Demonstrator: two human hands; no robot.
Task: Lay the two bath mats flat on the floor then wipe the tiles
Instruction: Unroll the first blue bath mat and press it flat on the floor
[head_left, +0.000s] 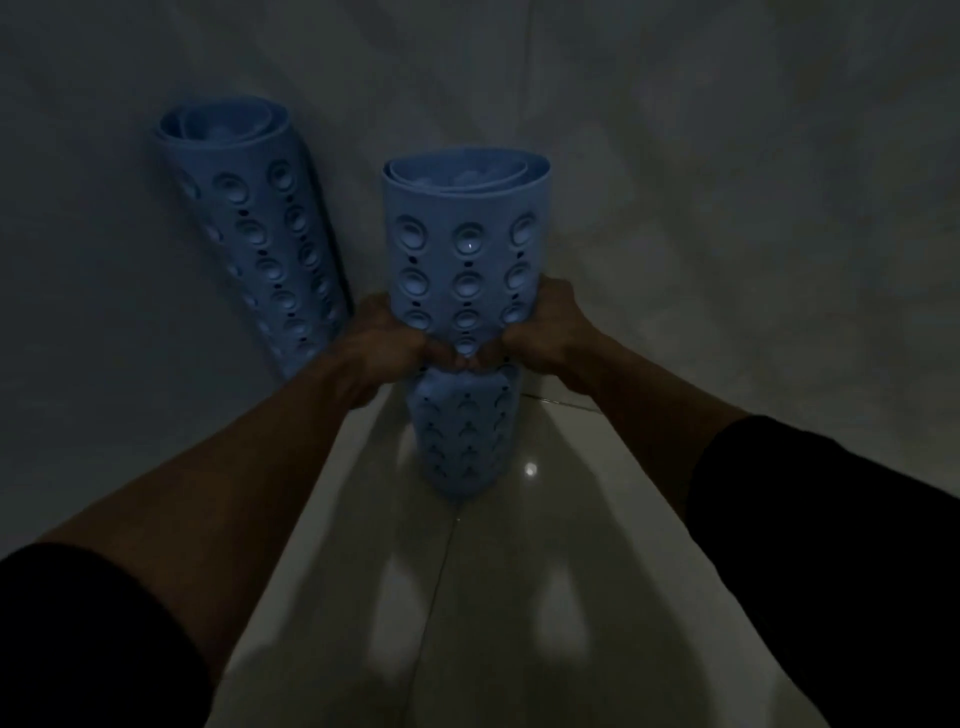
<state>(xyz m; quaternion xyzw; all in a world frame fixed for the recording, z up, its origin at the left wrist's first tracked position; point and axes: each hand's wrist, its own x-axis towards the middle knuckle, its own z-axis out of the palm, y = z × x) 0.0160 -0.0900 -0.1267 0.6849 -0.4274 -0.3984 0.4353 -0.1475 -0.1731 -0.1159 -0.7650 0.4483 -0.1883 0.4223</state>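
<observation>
Two blue rubber bath mats with suction cups are rolled into tubes in a dim tiled corner. The nearer rolled mat (465, 249) stands upright in the middle of the view, its lower end close to the glossy floor tiles (519, 597). My left hand (384, 338) grips its left side around the middle and my right hand (545, 330) grips its right side, fingers meeting at the front. The second rolled mat (254, 228) leans tilted against the left wall, untouched, to the left of my left hand.
Pale walls (727, 208) close in behind and on both sides of the corner. The shiny floor reflects the mat and a small light spot (530, 469). A grout line runs down the floor toward me.
</observation>
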